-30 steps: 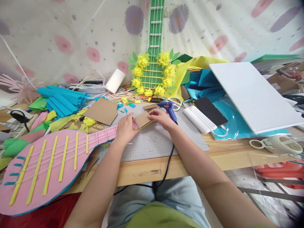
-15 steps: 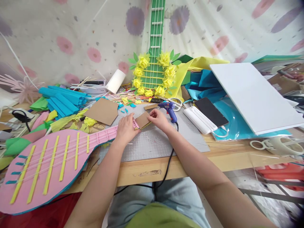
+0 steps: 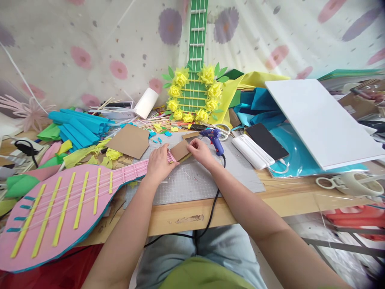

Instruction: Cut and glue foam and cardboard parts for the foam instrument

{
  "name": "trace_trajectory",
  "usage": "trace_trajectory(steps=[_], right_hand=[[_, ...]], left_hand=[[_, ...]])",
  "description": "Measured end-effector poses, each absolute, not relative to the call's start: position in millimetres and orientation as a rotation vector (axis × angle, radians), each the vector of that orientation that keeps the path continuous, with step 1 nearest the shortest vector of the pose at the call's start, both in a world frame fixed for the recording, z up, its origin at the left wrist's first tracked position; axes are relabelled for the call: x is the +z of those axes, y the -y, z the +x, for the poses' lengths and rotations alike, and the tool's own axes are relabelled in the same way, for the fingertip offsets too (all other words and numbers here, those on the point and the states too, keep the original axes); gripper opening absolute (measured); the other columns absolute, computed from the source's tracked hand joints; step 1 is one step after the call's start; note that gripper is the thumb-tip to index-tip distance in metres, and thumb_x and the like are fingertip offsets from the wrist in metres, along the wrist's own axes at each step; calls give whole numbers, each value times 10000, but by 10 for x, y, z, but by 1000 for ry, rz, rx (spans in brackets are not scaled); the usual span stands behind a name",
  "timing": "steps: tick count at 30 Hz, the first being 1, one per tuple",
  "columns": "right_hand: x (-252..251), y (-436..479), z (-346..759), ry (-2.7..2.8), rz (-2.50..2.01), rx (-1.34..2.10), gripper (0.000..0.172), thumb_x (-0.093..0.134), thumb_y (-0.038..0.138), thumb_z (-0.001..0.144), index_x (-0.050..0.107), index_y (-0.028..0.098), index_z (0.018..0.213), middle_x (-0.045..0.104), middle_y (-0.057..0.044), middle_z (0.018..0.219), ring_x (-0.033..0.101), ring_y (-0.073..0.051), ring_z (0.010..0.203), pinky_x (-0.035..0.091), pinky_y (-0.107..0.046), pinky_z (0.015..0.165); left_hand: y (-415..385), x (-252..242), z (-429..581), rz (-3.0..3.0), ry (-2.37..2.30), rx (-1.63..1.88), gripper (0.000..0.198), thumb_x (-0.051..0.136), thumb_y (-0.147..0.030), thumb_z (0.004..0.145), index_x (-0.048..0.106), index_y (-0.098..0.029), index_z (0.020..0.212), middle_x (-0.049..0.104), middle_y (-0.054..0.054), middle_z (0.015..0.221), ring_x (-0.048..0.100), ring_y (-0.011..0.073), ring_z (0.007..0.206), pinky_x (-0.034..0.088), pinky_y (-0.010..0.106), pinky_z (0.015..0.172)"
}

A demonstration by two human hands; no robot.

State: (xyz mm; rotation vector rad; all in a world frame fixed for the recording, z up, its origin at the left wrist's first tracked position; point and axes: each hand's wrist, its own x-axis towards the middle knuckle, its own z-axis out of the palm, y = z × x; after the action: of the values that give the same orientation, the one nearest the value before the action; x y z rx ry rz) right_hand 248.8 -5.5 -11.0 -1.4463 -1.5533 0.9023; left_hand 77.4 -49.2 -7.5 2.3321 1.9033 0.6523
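A pink paper lute (image 3: pixel 60 208) with yellow strips and thin strings lies at the left, its neck reaching to the middle of the cutting mat. My left hand (image 3: pixel 158 162) is closed round the end of that neck, thumb against the near edge. At the neck's tip sits a small brown cardboard piece (image 3: pixel 179 151), whose right edge my right hand (image 3: pixel 199 150) pinches between thumb and fingers. Just beyond my right hand lies a blue glue gun (image 3: pixel 213 138), its black cord running down over the table edge. Another cardboard strip (image 3: pixel 192 135) is partly behind my right fingers.
A green paper instrument (image 3: pixel 194 92) with yellow flowers leans at the back. Cardboard (image 3: pixel 129 140), blue crepe paper (image 3: pixel 81 124) and scraps crowd the left. A white power bank (image 3: pixel 252 151), black phone (image 3: pixel 267 140) and white board (image 3: pixel 325 120) lie right of the grey mat (image 3: pixel 240 176).
Both hands keep almost the same place and grip. The cardboard piece at the neck's tip has shifted only very slightly.
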Motion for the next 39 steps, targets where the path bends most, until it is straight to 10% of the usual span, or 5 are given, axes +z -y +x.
trace_trajectory(steps=[13,20,31,39], right_hand=[[-208,-55,2511,953,-1275,1029,78,398,272,792,336,226,801,481,56,605,514,-95,488,458,-243,519],[-300,-22,2464,1139,-1353,1016,315,434,146,704,265,239,954,502,63,712,561,-102,497,475,-251,507],[-55,155,2514,1787,-1782,431,237,543,441,768,560,207,806,576,-71,916,549,-189,780,359,-280,617],[-109,197,2372,1870,-1467,474,301,478,468,810,574,202,705,576,-10,711,509,-131,673,317,-246,587]], left_hand=[[497,16,682,2311,-1850,669,675,690,-333,614,401,-166,1201,591,105,1083,541,279,1032,407,418,900],[472,157,334,2155,-1881,653,651,687,-335,612,409,-197,1185,550,90,1170,515,260,1098,418,397,913],[487,191,378,2256,-1935,410,821,737,-438,546,399,-176,1248,515,143,1232,475,313,1151,375,432,943],[348,128,788,2468,-1952,318,651,715,-337,616,440,-146,1174,623,139,1059,565,305,1028,267,498,1013]])
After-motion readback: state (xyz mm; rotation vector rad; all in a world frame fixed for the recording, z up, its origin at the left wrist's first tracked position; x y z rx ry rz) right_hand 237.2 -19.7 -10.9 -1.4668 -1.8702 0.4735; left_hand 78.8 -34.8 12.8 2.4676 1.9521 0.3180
